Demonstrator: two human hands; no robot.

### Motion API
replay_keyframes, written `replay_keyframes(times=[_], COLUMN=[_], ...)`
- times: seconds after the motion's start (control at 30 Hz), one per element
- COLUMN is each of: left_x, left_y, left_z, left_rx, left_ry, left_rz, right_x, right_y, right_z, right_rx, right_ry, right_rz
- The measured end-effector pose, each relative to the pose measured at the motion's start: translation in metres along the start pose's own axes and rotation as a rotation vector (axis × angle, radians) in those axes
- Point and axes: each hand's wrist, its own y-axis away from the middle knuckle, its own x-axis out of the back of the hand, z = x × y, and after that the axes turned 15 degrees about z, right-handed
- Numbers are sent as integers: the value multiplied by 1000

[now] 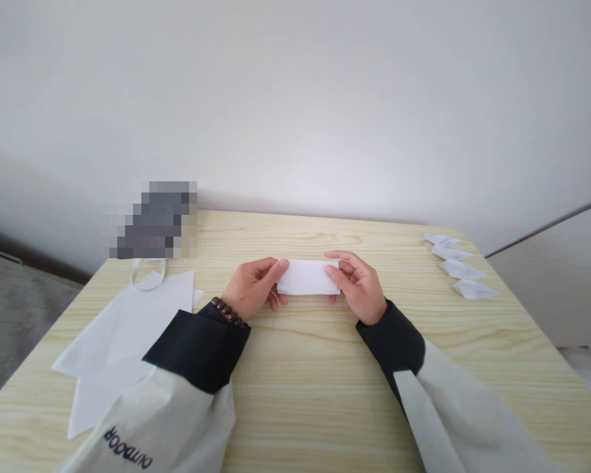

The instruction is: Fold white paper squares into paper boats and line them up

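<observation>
A small folded white paper [306,277], shaped as a rectangle, is held level over the middle of the wooden table. My left hand [253,284] pinches its left end, thumb on top and fingers beneath. At the right end, my right hand [358,286] grips it the same way, with the index finger stretched out behind the far edge. The undersides of the paper and most fingertips are hidden. A dark bead bracelet [229,312] circles my left wrist.
Loose white paper sheets [148,315] overlap on the left, with a white ring-shaped roll [148,274] on them. A pixelated dark object [155,220] stands behind. Several folded paper pieces [475,289] line the right side of the table [315,394]. A wall [325,112] borders the back.
</observation>
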Motion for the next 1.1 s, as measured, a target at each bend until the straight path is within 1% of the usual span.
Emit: replay_keyframes(times=[0.13, 0.23, 0.4, 0.57, 0.7, 1.1], left_x=[1, 1, 1, 2, 3, 2], left_y=[-2, -3, -4, -4, -4, -3], left_z=[-3, -4, -5, -4, -3, -3], left_rx=[27, 42, 55, 53, 75, 101], left_ry=[45, 90, 149, 119, 119, 113], left_rz=[-11, 25, 100, 130, 133, 99], right_x=[-2, -1, 1, 1, -1, 0], right_y=[0, -1, -2, -2, -2, -1], right_z=[0, 1, 3, 2, 1, -1], right_rx=[-13, -50, -83, -64, -48, -63], right_ry=[-47, -68, -97, -72, -46, -1], right_rz=[59, 93, 75, 71, 64, 82])
